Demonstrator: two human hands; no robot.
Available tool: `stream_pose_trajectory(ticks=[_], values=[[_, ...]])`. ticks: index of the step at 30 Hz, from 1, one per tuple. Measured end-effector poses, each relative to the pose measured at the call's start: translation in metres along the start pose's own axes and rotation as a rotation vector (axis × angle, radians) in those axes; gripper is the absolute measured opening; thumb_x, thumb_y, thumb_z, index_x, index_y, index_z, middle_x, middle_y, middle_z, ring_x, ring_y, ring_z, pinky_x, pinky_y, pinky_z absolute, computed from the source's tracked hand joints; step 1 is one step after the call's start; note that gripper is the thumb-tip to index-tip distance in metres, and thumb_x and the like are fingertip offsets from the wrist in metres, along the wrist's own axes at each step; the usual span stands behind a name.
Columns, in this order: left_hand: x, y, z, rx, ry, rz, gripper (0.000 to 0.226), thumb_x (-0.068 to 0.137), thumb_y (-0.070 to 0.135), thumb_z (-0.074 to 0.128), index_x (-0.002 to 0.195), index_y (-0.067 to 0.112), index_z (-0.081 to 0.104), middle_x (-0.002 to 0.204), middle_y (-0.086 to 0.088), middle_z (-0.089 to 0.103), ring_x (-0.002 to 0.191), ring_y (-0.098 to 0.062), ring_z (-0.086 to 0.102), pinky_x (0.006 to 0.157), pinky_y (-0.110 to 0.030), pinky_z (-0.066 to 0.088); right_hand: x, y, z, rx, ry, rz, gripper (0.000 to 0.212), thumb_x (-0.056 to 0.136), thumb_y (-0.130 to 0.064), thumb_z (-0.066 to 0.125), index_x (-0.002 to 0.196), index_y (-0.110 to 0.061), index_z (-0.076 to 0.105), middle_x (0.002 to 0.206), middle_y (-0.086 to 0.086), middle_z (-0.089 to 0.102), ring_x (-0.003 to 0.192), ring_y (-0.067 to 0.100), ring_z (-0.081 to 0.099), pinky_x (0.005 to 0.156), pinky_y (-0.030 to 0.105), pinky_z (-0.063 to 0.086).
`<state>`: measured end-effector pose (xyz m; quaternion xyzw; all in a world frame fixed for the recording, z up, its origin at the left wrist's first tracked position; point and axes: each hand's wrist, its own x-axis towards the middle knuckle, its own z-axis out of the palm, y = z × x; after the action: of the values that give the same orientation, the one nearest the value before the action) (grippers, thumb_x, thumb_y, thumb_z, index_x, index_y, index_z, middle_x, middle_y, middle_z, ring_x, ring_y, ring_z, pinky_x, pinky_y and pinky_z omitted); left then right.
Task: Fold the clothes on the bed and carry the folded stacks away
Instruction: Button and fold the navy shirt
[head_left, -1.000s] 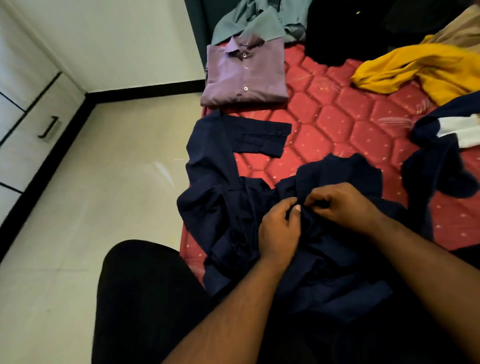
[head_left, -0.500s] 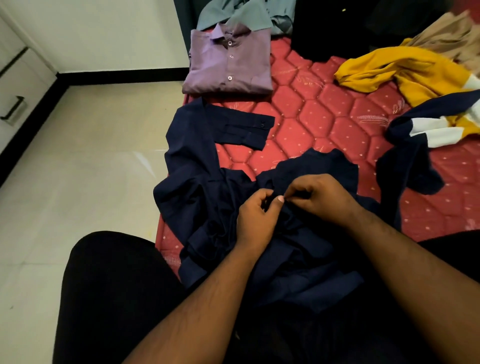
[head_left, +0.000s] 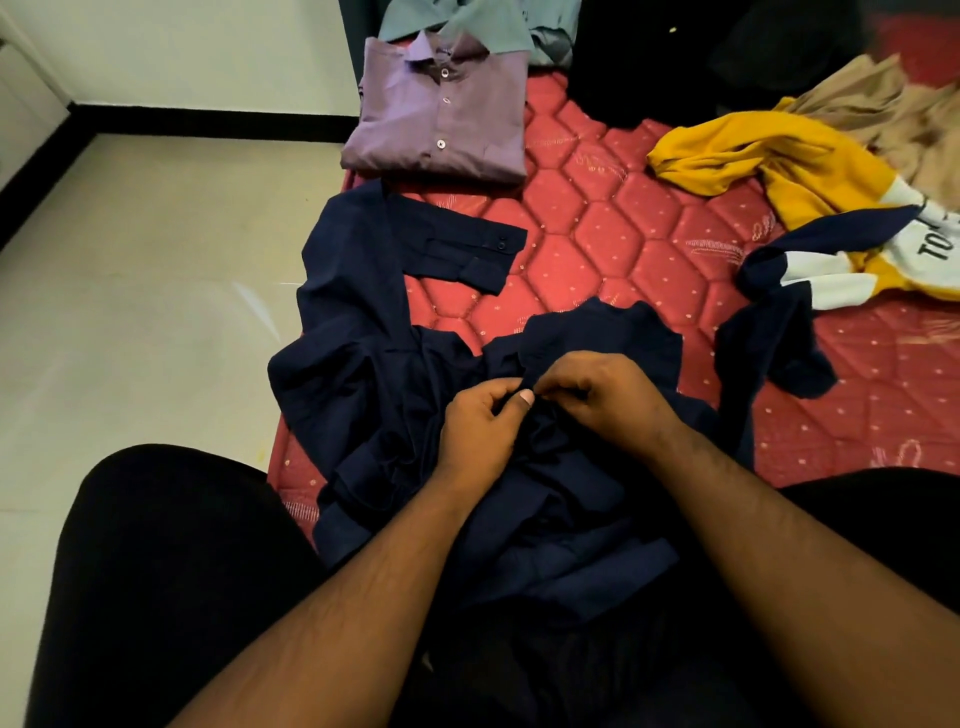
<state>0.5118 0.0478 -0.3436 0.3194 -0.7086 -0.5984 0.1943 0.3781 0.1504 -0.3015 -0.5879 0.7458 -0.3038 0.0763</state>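
Both hands are meeting at frame centre: the left hand (head_left: 480, 423) and right hand (head_left: 605, 397) are each pinching the navy shirt (head_left: 395, 395), which is lying rumpled on the red bed (head_left: 639, 249). A folded purple shirt (head_left: 441, 111) is sitting at upper centre. At right, a yellow jersey (head_left: 779, 161) is showing the letters "TO".

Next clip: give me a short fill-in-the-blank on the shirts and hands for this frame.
1. Both hands pinch the ____ shirt near its collar.
2. The folded purple shirt lies at the mattress edge, ____ the person than the navy one.
3. The left hand and right hand work ____ each other.

Missing: navy; farther from; close beside
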Motion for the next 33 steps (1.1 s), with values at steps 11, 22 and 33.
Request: stream_pose_trajectory(ticks=[11, 22, 33], values=[[-0.001, 0.014, -0.006, -0.165, -0.087, -0.006, 0.025, 0.086, -0.004, 0.067, 0.096, 0.018, 0.073, 0.084, 0.013, 0.073, 0.080, 0.000, 0.068, 0.079, -0.016, 0.052, 0.001, -0.003, 0.005, 0.146, 0.069, 0.109, 0.015, 0.076, -0.004, 0.069, 0.088, -0.010, 0.077, 0.084, -0.002, 0.071, 0.081, 0.002, 0.063, 0.075, 0.010, 0.046], [-0.004, 0.013, -0.002, -0.157, -0.012, 0.006, 0.021, 0.092, 0.007, 0.063, 0.087, 0.025, 0.074, 0.082, 0.001, 0.075, 0.075, -0.009, 0.065, 0.073, -0.028, 0.053, 0.002, -0.004, 0.003, 0.226, 0.049, 0.239, 0.017, 0.074, 0.003, 0.073, 0.082, -0.011, 0.078, 0.077, -0.017, 0.067, 0.075, -0.011, 0.063, 0.074, 0.005, 0.044], [0.003, 0.011, -0.004, -0.147, 0.017, -0.045, 0.020, 0.092, 0.008, 0.064, 0.083, 0.025, 0.062, 0.072, 0.009, 0.063, 0.067, -0.017, 0.051, 0.063, -0.029, 0.044, 0.005, -0.011, 0.004, 0.551, 0.090, 0.455, 0.021, 0.075, 0.005, 0.073, 0.076, -0.015, 0.075, 0.074, -0.004, 0.073, 0.071, 0.003, 0.067, 0.072, 0.015, 0.049]])
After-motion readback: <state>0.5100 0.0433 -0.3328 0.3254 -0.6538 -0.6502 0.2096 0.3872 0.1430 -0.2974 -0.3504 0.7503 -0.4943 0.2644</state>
